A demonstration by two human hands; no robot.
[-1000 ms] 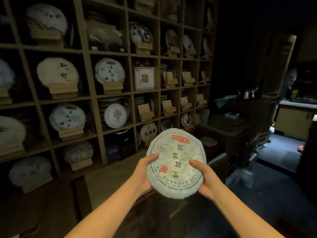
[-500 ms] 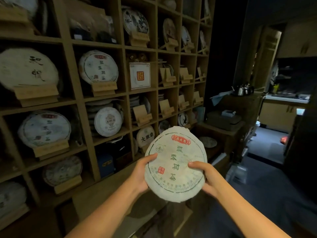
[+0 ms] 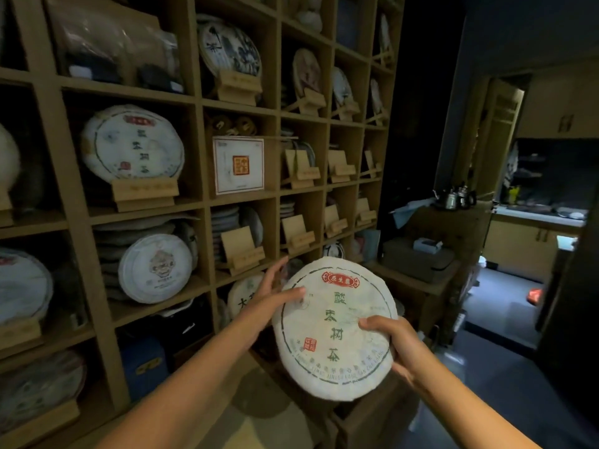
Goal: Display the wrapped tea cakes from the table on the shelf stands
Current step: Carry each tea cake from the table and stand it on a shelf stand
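Paper-wrapped and printed in green and red, the tea cake (image 3: pixel 335 328) is held upright in mid-air in front of the shelf (image 3: pixel 194 102), level with its lower compartments. The right hand (image 3: pixel 400 346) grips its right edge, thumb on the face. The left hand (image 3: pixel 270 294) touches the upper left edge with straight fingers. This looks like the carrying step. Next comes choosing an empty stand (image 3: pixel 241 251), just beyond the left hand, and lowering the cake's rim onto its ledge, leaning back
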